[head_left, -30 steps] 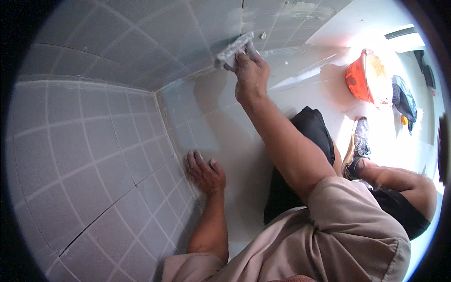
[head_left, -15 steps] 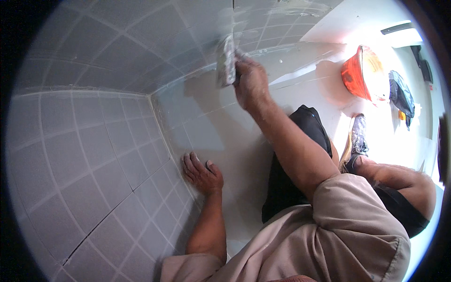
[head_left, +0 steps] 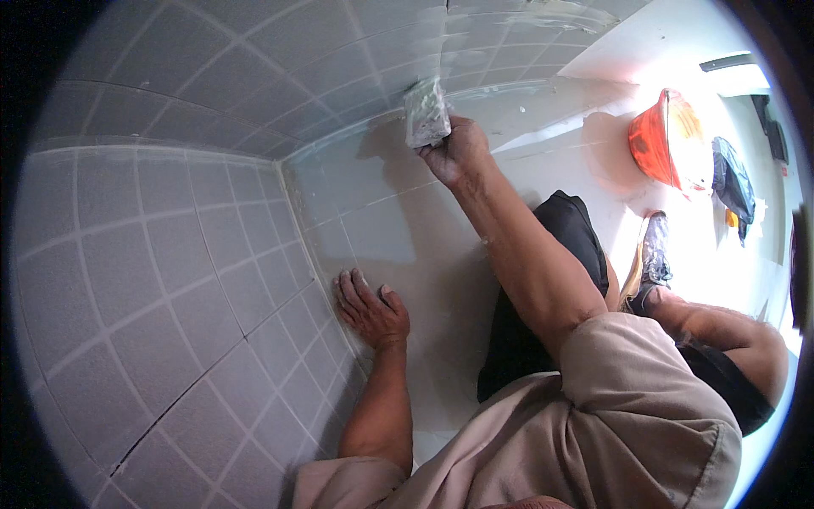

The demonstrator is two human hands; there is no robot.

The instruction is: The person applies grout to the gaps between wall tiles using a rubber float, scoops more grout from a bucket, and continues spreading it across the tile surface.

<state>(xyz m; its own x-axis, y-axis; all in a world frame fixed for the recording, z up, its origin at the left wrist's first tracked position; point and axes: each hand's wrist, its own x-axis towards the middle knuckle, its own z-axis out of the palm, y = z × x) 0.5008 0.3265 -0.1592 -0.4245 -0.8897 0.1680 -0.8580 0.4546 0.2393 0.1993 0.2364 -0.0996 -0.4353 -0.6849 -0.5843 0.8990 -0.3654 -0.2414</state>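
Note:
My right hand [head_left: 454, 149] grips a flat, putty-smeared tool [head_left: 426, 113], like a float, against or very close to the lower part of the back tiled wall [head_left: 280, 59]; some fingers are hidden behind it. Pale smears show on the wall's grey tiles and along its bottom joint. My left hand [head_left: 370, 309] lies with fingers spread on the pale floor [head_left: 381, 229], beside the foot of the left tiled wall [head_left: 144, 288], its fingertips dusted pale.
An orange bucket [head_left: 657, 136] stands at the back right, with a dark bag or cloth [head_left: 731, 176] and a small yellow item [head_left: 731, 218] beside it. My bent legs, dark shorts and a stained shoe [head_left: 655, 250] take up the lower right.
My right hand has moved lower than a second ago, and the tool has turned, shifting rightward since half a second ago. My left hand has stayed in place on the floor.

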